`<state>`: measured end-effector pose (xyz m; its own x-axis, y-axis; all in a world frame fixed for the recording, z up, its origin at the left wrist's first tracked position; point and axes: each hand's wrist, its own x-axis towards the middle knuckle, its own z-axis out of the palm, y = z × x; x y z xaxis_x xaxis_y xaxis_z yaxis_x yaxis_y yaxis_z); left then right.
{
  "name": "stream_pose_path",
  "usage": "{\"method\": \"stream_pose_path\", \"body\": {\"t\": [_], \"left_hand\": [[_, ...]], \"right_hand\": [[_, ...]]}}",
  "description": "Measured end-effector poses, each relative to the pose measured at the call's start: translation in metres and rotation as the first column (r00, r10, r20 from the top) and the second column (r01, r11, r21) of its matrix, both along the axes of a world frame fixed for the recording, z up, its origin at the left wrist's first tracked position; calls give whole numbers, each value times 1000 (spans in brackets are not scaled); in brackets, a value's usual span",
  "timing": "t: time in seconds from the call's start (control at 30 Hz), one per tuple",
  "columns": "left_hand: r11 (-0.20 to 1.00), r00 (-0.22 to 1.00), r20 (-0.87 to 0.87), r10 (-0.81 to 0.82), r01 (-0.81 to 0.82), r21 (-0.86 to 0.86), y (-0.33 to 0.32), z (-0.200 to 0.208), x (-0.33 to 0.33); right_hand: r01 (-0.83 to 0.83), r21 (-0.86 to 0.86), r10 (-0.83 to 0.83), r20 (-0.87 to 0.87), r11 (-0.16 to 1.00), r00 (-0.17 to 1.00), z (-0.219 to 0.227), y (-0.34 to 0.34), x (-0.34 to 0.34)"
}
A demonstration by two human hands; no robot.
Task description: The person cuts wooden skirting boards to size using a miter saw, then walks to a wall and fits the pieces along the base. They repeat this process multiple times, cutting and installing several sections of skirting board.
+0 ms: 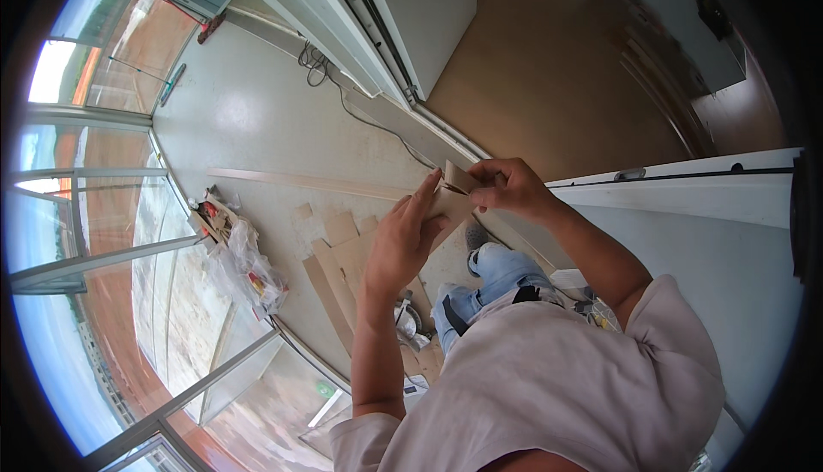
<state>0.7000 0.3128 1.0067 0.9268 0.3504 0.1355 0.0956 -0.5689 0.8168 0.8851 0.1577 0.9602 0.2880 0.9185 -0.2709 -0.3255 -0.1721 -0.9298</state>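
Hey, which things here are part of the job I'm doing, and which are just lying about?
Probably part of the job:
tan piece in the left hand
slim object at the right hand, too small to identify
similarly tan boards below

Likely just lying about:
dark cable
clear plastic bag
long-handled floor tool

The pale floor [249, 125] carries spread flat brown pieces [330, 266], a dark cable [371, 122] coiled at one end and crumpled clear plastic [243, 258]
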Motion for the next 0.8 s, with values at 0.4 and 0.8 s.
{"method": "stream_pose_path", "body": {"t": [0.4,0.8], "left_hand": [[900,903,-118,-412,424,102,48,48,244],[651,647,98,-756,731,204,75,15,603]], "right_hand": [[364,139,-370,12,921,929,15,-9,155],[714,-62,-685,232,698,690,16,4,403]]}}
